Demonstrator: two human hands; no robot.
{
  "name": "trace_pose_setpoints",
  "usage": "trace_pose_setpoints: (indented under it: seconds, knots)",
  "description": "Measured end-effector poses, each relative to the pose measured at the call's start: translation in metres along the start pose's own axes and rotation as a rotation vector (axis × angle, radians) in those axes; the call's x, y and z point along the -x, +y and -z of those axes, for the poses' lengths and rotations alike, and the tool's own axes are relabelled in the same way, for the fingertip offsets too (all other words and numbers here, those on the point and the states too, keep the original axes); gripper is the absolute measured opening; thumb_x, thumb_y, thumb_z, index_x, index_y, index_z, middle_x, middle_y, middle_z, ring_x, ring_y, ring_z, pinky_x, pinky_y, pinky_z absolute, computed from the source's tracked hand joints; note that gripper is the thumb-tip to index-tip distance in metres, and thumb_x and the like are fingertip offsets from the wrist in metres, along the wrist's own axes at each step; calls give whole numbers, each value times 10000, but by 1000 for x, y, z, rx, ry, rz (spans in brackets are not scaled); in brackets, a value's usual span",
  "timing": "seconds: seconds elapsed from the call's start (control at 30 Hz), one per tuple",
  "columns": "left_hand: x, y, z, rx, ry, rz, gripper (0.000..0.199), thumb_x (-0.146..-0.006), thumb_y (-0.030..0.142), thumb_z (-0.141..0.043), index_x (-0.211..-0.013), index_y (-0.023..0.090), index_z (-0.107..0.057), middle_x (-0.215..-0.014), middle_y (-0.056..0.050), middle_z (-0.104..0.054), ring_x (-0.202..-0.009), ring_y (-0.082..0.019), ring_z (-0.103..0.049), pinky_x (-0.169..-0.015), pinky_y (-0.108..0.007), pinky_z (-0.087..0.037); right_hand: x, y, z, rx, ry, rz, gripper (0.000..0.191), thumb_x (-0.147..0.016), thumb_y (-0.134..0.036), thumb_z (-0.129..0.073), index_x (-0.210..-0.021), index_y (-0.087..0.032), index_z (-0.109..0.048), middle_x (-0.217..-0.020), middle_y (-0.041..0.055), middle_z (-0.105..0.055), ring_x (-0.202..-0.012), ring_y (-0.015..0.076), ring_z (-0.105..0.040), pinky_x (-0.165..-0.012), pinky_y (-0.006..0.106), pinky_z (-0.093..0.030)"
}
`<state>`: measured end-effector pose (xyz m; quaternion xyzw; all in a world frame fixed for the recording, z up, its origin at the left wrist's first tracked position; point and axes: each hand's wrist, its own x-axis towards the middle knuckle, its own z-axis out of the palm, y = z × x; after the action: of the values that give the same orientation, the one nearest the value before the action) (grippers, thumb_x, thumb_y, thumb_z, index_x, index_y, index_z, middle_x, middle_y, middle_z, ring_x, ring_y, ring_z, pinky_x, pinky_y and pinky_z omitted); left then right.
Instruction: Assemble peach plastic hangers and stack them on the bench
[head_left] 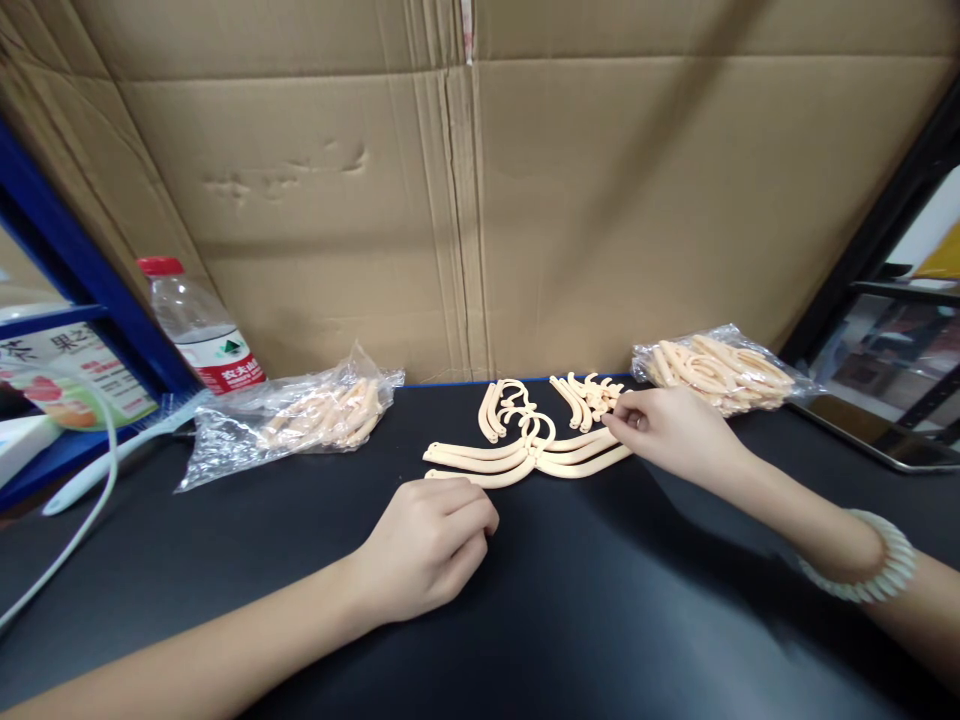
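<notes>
Long curved cream pieces [480, 462] lie fanned out on the black table [525, 600], meeting near a ring-shaped piece [541, 428]. My left hand [431, 545] rests on the table just in front of their left ends, its fingers curled; what it may hold is hidden. My right hand [667, 430] is at the right ends of the long pieces, beside a pile of small curved pieces [600, 395]. Its thumb and fingers are pinched together, and anything between them is too small to make out. Shorter curved pieces [491, 410] lie behind the ring.
Clear plastic bags of cream pieces lie at the left [322, 415] and right [720, 370]. A red-capped bottle [206, 330] stands behind the left bag. A white cable [109, 480] runs at the far left. A cardboard wall [337, 200] closes the back.
</notes>
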<state>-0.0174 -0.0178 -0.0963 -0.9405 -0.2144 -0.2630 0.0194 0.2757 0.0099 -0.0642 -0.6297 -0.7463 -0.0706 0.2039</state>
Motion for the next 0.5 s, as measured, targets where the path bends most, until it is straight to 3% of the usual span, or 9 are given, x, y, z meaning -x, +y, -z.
trace_pose_setpoints:
  seconds: [0.3,0.5]
  knots:
    - [0,1,-1,19,24,17,197,-840,59,-391,-835,171,-554,-725,-14,-614,-626,-138,-534,-580,-251,-421,0,0,0,-6,-3,7,288,-812,-286,-540,-542,-193,-512,-552,-17,-581,-526,141,-510,-505,260,-281]
    - [-3,4,1,20,35,13,140,-799,85,-454,-759,167,-560,-689,-15,-604,-600,-137,-520,-552,-251,-411,0,1,-1,-9,-3,9,258,-809,-294,-528,-573,-195,-556,-568,-6,-595,-537,149,-531,-498,269,-286]
